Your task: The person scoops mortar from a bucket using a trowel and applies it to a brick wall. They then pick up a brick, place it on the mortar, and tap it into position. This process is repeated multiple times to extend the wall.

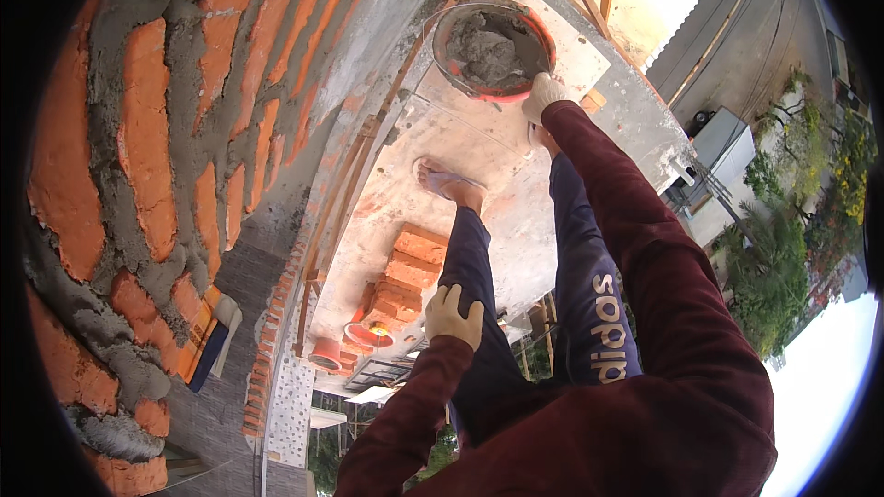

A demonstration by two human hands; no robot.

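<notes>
While the person bends forward, the right hand (pixel 543 94), gloved, reaches with a straight arm to the near rim of the one mortar pan (pixel 494 46); the fingers curl at that rim, though a firm grip cannot be confirmed. The left hand (pixel 452 313), gloved, rests on the left knee, fingers together and bent. The pan sits on the platform (pixel 479 143), near its far edge. One stack of bricks (pixel 405 281) lies left of the legs. The brick wall (pixel 157 156) borders the left side.

An outdoor building site up on a scaffold: a fresh brick wall (pixel 157 175) with wet mortar joints at nine o'clock, a mortar pan (pixel 494 48) at twelve, stacked bricks (pixel 405 281) near the centre.
</notes>
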